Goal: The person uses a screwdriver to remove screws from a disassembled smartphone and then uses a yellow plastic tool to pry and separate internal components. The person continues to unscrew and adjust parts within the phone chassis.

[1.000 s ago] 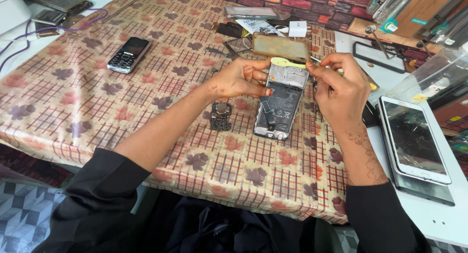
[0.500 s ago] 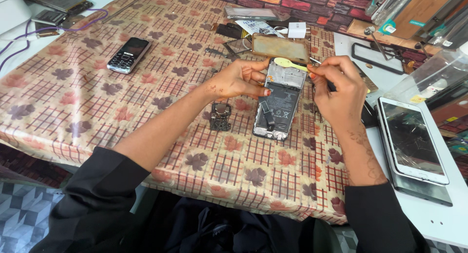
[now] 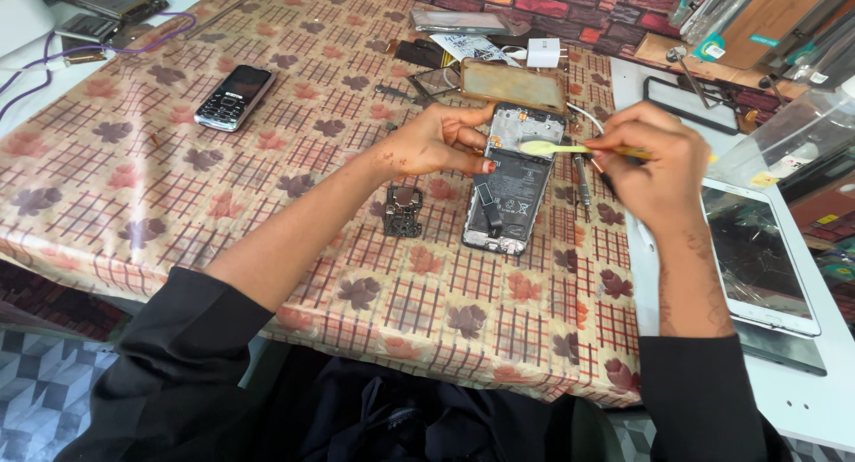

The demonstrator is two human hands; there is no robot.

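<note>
Yellow spudger pinched in right hand | left hand steadies opened phone

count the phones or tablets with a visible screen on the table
2: a black keypad phone at upper left, and a white cracked-screen tablet at right. More may hide in the top clutter.

Your left hand rests on the patterned tablecloth with its fingertips against the left edge of the opened phone, which lies back-up with its insides showing. Your right hand pinches a yellow pry tool, its flat tip over the phone's upper part. A small black part lies just left of the phone, a keypad phone well apart at upper left, and a cracked tablet beside your right wrist.
</note>
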